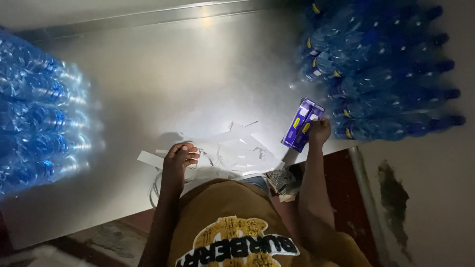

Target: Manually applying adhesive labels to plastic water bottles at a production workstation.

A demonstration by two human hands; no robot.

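My right hand (319, 131) grips the near end of a small purple box (302, 123) with yellow marks, held just above the metal table (173, 74) at its right side. My left hand (180, 157) rests on the table with fingers curled on a thin white strip, part of a loose pile of white paper strips (237, 146) lying between my hands. Whether the left hand truly pinches a strip is hard to tell in the dim light.
Blue plastic bottles lie stacked on the left (39, 113) and on the right (381, 74) of the table. A raised metal rim (148, 17) runs along the far edge. A crumpled wrapper (282, 180) sits at the near edge by my lap.
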